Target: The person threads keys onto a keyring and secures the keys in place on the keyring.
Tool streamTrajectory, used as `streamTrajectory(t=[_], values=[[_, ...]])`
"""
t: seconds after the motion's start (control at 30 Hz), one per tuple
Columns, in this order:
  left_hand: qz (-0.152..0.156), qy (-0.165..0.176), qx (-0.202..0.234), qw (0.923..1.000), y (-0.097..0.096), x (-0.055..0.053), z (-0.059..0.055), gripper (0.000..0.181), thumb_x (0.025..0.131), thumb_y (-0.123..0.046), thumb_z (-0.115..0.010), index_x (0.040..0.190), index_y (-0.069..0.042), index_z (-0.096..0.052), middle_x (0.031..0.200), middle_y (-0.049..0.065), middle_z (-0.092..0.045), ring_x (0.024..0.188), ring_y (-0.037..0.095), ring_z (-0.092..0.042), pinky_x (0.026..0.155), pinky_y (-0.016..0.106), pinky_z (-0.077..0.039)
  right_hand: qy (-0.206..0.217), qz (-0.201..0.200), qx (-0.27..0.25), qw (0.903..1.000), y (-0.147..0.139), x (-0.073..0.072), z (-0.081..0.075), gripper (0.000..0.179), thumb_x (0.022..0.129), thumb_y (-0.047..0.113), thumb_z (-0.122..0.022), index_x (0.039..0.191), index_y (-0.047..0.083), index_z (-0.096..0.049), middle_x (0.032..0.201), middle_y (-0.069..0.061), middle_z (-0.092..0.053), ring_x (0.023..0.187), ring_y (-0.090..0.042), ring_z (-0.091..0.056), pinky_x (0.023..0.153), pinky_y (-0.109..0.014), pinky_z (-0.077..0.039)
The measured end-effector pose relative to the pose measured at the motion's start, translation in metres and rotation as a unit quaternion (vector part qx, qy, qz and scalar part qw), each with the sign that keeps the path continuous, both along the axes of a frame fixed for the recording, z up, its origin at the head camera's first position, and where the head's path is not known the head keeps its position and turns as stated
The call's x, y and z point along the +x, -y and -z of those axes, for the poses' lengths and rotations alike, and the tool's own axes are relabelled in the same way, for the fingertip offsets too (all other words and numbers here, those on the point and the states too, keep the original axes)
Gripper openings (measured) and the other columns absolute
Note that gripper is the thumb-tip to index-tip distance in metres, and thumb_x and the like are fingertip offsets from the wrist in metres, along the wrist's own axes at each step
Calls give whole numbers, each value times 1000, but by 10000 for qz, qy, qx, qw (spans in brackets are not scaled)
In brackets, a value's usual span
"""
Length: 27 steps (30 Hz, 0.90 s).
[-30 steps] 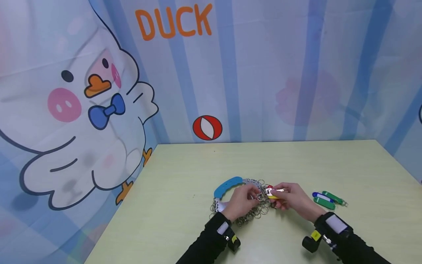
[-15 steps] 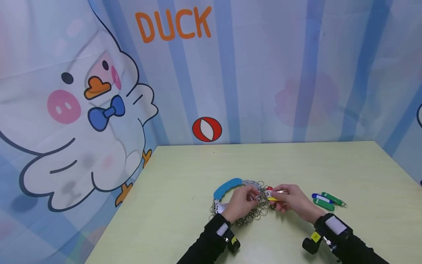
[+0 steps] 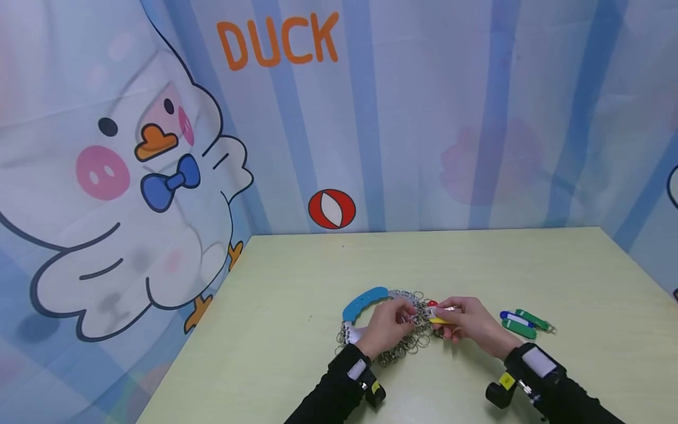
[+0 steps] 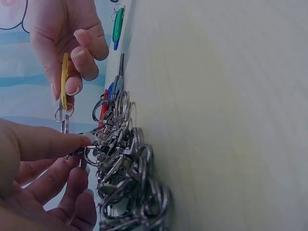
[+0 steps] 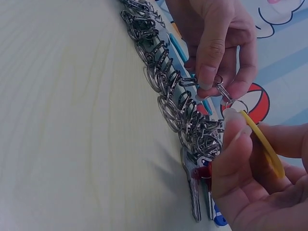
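A curved band, blue (image 3: 365, 302) on one stretch and pale on the rest, lies on the table with many metal rings and clasps (image 5: 166, 106) along it. My left hand (image 3: 389, 324) is over the band and pinches a small metal clasp (image 5: 223, 91) between thumb and fingers. To its right, my right hand (image 3: 474, 324) holds a yellow key tag (image 5: 264, 144) by thumb and fingers. The tag's thin split ring (image 4: 63, 114) meets the clasp between the two hands. Below the right hand hang keys (image 5: 194, 197) with a red tag (image 5: 202, 172).
Two green key tags (image 3: 519, 328) and a blue one (image 3: 518, 318) lie together on the pale table (image 3: 296, 265), right of my right hand. A cloth backdrop (image 3: 402, 118) with a cartoon duck rises behind the table.
In my right hand the yellow key tag has turned slightly, showing less of its white face. Both hands stay in nearly the same place.
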<state>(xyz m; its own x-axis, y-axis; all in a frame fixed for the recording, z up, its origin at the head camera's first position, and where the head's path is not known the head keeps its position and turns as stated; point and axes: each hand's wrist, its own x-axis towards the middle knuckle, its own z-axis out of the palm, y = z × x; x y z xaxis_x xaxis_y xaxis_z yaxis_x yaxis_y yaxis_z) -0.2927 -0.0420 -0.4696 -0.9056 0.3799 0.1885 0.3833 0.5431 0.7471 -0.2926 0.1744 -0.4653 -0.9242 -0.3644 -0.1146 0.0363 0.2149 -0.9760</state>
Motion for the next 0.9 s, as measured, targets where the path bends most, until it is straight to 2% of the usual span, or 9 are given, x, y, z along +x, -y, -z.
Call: streamTrajectory(t=[0.9], values=[[-30, 76, -7, 10000, 0, -1, 0, 16, 86, -3, -68, 101, -7, -65, 90, 6, -66, 75, 3, -51, 66, 17, -42, -14, -21, -40, 10000, 0, 1, 0, 38, 99, 21, -54, 121, -10, -51, 93, -13, -73, 63, -11, -60, 57, -26, -51]])
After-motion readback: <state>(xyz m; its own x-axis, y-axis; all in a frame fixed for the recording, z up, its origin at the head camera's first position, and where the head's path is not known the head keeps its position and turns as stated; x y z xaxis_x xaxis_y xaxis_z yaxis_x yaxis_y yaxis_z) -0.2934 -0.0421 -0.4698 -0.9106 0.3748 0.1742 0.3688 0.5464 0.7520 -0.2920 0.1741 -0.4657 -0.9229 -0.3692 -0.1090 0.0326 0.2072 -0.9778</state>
